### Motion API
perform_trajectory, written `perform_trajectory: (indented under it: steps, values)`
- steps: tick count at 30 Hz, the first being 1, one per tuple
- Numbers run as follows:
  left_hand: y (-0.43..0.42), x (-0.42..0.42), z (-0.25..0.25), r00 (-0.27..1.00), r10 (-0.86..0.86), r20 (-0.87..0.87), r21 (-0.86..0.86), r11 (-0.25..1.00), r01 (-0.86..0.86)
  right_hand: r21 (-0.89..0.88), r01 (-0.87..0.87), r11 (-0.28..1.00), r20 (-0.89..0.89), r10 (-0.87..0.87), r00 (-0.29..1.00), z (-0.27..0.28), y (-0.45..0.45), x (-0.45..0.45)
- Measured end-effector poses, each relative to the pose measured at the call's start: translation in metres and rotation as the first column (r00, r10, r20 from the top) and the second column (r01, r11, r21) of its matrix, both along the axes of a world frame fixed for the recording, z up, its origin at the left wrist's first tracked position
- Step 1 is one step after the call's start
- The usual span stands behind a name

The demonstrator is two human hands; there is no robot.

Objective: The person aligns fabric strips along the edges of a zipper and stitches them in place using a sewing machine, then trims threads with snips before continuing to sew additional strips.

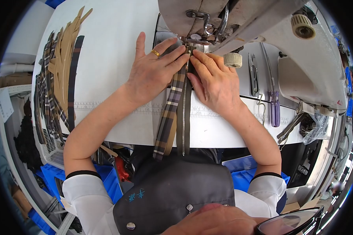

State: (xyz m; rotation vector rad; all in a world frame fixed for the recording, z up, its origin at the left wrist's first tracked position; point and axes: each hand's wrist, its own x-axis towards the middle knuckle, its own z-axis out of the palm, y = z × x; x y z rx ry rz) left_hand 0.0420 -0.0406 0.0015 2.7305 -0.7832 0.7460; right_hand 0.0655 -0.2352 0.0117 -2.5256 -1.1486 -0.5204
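A metal-toothed zipper point(184, 121) on dark tape runs from the sewing machine's needle area point(200, 38) down over the table's front edge. Along its left side lies a plaid fabric strip point(169, 113) with a tan underside, its lower end hanging over the edge. My left hand point(151, 74) rests flat from the left, fingers spread, fingertips on the upper end of the strip and zipper. From the right, my right hand point(219, 80) lies with outstretched fingers against the zipper's right edge, thumb a little lower beside it. The hands hide part of the upper layers.
Several plaid and tan strips point(60, 70) lie at the table's left. A purple-handled screwdriver point(275, 109) and thread snips point(253, 76) are right of my right hand. A printed ruler point(117, 107) crosses the table. The machine head point(317, 58) overhangs the right side.
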Motion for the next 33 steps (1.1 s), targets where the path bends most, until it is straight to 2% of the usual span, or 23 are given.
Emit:
perform_trajectory:
  steps: [7, 10, 15, 21, 33]
  values:
    - [-0.0004, 0.0002, -0.0008, 1.0, 0.01, -0.012, -0.006, 1.0, -0.01, -0.006, -0.011, 1.0, 0.0, 0.011, 1.0, -0.0001, -0.0007, 0.0011]
    - [0.0004, 0.0012, -0.0015, 0.999, 0.007, -0.033, -0.02, 1.0, -0.008, 0.085, -0.051, 0.995, 0.02, 0.05, 0.999, -0.005, 0.0011, 0.0033]
    - [-0.001, 0.0006, -0.001, 0.997, 0.005, -0.082, -0.073, 0.997, -0.011, 0.082, -0.039, 0.996, 0.007, 0.038, 0.999, 0.0002, 0.0015, 0.0014]
    - [-0.0003, 0.0008, 0.0003, 0.999, 0.022, -0.047, -0.001, 1.0, -0.023, 0.079, -0.031, 0.996, -0.006, 0.031, 0.999, 0.0017, 0.0012, 0.0003]
    - [-0.0002, 0.0, 0.0009, 0.999, 0.027, -0.048, -0.003, 1.0, -0.027, 0.078, -0.033, 0.996, -0.026, 0.035, 0.999, 0.0024, 0.0012, 0.0001]
